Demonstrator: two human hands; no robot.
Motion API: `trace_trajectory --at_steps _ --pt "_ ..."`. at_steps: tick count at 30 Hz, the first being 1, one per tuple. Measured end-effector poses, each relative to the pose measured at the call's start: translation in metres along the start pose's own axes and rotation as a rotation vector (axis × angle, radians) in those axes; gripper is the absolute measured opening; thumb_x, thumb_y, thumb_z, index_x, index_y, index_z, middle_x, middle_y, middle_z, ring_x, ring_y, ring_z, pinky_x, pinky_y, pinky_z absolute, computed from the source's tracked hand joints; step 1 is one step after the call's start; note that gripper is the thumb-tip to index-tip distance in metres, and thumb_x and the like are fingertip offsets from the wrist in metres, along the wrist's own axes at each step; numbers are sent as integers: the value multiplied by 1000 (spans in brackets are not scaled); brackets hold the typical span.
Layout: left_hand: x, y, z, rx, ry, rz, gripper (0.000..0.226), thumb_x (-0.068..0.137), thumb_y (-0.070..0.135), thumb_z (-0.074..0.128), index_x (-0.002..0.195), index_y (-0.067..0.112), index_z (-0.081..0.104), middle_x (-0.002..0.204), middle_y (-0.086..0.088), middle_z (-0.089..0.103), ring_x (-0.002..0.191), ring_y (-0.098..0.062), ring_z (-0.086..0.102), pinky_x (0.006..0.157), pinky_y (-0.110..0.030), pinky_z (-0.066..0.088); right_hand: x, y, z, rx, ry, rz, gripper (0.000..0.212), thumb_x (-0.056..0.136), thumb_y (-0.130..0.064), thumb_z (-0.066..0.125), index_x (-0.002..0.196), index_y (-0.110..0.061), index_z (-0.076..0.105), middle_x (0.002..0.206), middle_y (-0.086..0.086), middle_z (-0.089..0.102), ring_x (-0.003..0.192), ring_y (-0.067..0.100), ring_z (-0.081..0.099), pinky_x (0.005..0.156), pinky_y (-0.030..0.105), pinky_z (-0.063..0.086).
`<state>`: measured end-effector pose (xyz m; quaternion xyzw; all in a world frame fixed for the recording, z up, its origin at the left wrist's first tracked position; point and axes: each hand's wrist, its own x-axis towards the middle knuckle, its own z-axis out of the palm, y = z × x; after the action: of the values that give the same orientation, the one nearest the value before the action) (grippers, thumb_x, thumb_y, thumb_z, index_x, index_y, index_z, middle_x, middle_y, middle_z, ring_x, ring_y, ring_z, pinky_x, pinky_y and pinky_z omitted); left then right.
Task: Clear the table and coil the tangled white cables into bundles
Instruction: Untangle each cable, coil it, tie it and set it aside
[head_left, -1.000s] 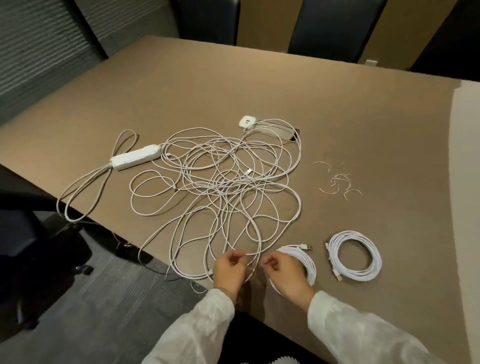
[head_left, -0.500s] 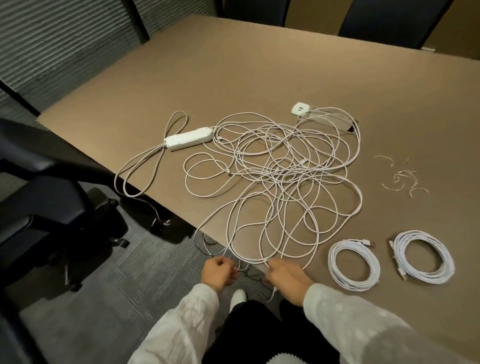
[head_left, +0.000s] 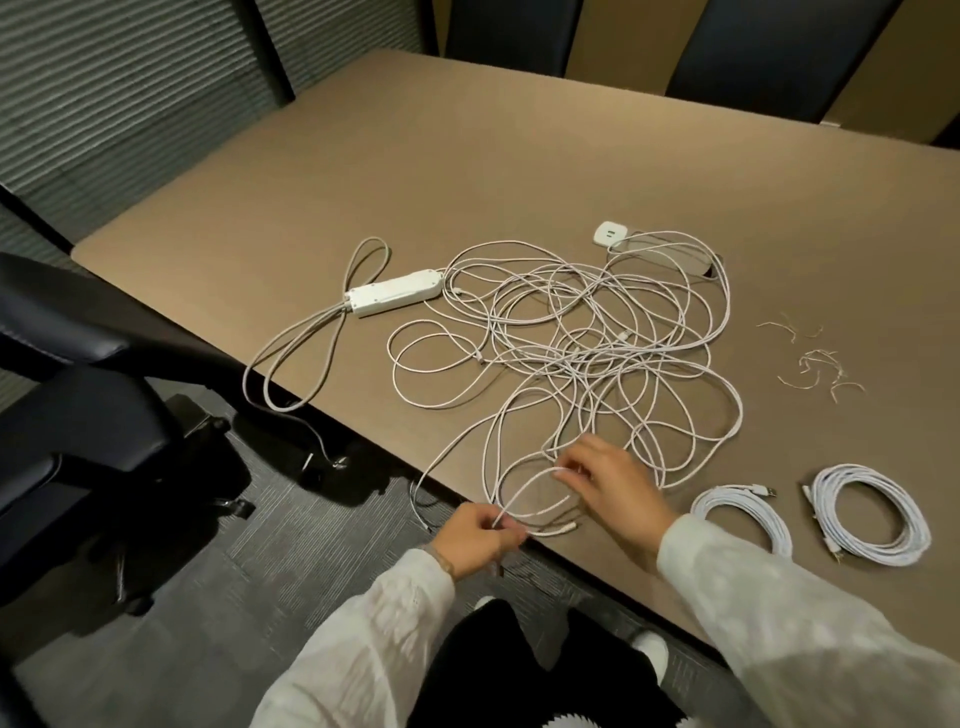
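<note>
A tangle of white cables (head_left: 582, 343) sprawls over the middle of the brown table (head_left: 467, 171). At the table's near edge my left hand (head_left: 475, 535) grips a strand of that tangle, beside a cable end lying on the edge. My right hand (head_left: 613, 493) sits further in on the table and pinches a loop of the same white cable between thumb and fingers. Two coiled white bundles lie at the right: one bundle (head_left: 743, 517) beside my right wrist, the other bundle (head_left: 870, 514) further right.
A white power strip (head_left: 395, 292) with its grey cord lies at the left of the tangle. A small white charger (head_left: 610, 232) lies at the back. Several short wire ties (head_left: 815, 358) are scattered at the right. A black office chair (head_left: 78, 395) stands left of the table.
My right hand has moved up from the table's edge onto the table and taken a loop of cable. My left hand stays at the edge, now lifting a strand. The camera has shifted.
</note>
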<state>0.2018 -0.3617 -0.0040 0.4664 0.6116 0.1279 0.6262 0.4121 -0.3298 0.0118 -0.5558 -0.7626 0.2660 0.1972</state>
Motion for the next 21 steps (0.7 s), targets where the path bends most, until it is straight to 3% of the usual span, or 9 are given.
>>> trace_trajectory --at_steps 3,6,11,14,17,21 --pt "-13 36 -14 -75 16 114 23 94 18 61 91 -4 67 68 -8 60 63 -21 55 62 -26 47 2 4 -8 62 99 84 8 90 -25 64 86 -18 65 81 -15 48 75 5 50 68 18 34" --pt "-23 82 -37 -62 17 258 22 98 17 55 83 7 67 54 5 40 49 -9 34 49 -20 29 0 4 -11 98 104 124 7 89 -27 66 84 -21 66 82 -13 53 75 1 52 68 11 36" --pt "-36 157 -64 93 -48 467 27 99 19 53 79 14 70 44 14 33 42 -6 23 42 -19 19 2 -9 -5 76 -50 175 4 88 -26 63 86 -29 64 90 -10 60 84 8 58 79 25 45" --pt "-51 201 -78 66 -77 594 25 98 18 54 80 9 70 47 11 30 43 -7 22 41 -18 20 11 -9 -5 41 -20 222 15 87 -11 58 96 -13 70 98 2 69 96 19 63 82 22 43" --pt "-67 236 -95 -1 -83 728 23 94 24 60 79 11 72 50 7 30 46 -9 24 45 -20 20 21 -7 -13 11 66 269 24 89 -6 52 104 -11 70 106 8 71 104 24 62 89 25 42" --pt "-84 270 -116 -87 -71 851 27 89 29 58 85 4 69 50 9 30 45 -7 27 47 -20 34 33 -7 -38 10 227 317 17 90 -10 56 101 -13 69 96 9 68 94 26 63 77 25 39"
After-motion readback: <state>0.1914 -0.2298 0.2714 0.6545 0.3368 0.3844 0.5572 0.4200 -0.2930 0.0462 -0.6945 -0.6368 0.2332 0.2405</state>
